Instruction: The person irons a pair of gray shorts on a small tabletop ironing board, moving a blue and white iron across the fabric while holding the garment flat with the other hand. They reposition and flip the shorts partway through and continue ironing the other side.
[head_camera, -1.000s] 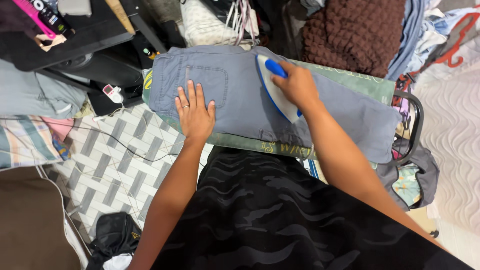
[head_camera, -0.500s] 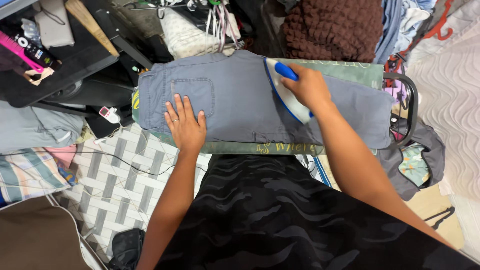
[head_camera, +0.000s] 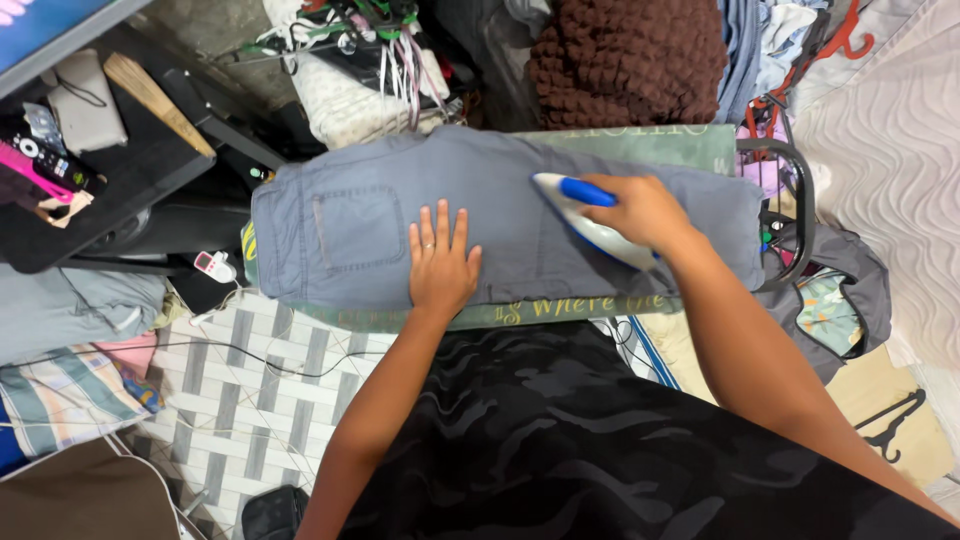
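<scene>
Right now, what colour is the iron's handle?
Blue, on a white iron held by the right hand; head view.

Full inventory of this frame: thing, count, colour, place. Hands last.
trousers: 1, grey-blue, flat on the board
iron: 1, white with blue handle, on the trousers
board: 1, green cover, centre
blanket: 1, brown, behind the board
hangers: a bunch, mixed colours, top centre
black table: 1, top left
floor tiles: grey and white, lower left
cable: 1, dark, across the tiles
left hand: flat on the trousers
right hand: gripping the iron's handle
</scene>
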